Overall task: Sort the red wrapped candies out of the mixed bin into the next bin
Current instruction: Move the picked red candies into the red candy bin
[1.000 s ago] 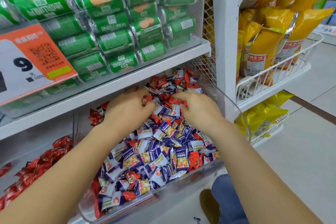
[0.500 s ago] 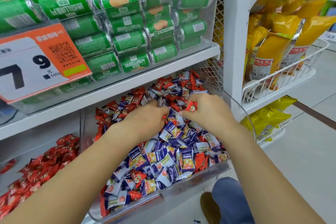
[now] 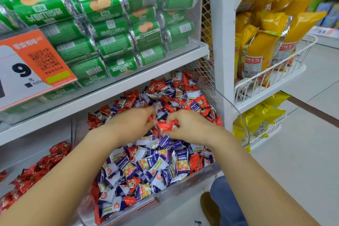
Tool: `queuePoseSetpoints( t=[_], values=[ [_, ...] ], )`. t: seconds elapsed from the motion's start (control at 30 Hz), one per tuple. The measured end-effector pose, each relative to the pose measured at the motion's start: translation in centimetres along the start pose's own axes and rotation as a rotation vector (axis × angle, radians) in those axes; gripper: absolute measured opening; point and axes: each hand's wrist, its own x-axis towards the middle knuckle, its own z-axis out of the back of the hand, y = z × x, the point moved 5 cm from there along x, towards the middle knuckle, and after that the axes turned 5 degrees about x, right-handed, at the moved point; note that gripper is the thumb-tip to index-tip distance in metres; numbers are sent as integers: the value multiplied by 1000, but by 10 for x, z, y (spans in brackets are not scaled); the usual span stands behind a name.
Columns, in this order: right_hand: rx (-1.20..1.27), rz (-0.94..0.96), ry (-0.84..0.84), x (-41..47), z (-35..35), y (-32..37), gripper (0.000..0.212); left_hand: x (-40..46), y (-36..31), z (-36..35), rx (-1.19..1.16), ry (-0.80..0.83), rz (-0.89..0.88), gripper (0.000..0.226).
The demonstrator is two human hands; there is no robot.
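Both hands meet mid-pile in the mixed bin point(image 3: 244, 130). The right hand point(image 3: 190, 126) has curled fingers point(image 3: 171, 122) pinching a red candy point(image 3: 165, 126). The left hand point(image 3: 132, 124) also has curled fingers, touching red wrappers at its 3 o'clock; whether it grips one I cannot tell. Purple-white candies point(image 3: 146, 167) and red ones fill this bin. At 9 o'clock, the next bin point(image 3: 71, 128) holds only red candies point(image 3: 36, 169).

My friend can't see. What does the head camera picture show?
Two hands, left hand and right hand, gather red candies in a clear bin of mixed red and purple sweets. Another bin of red candies sits to its left.
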Motion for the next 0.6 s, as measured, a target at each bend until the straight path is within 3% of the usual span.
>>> queuePoseSetpoints(
  t=[0.17,0.27,0.33,0.4,0.6],
  values=[
    [120,-3,-271,-11,26,0,15,6,-9,23,-73,-303,141,31],
    [-26,-86,-289,-15,27,-12,18,20,-20,25,66,-395,193,32],
    [-118,-142,-314,-16,27,-21,15,32,-27,19,202,-393,176,23],
    [-142,-200,-379,-17,32,-30,10,43,-28,10,324,-353,157,30],
    [-212,-321,-532,-16,39,-36,41,62,-37,-6,525,-180,150,63]
  ],
)
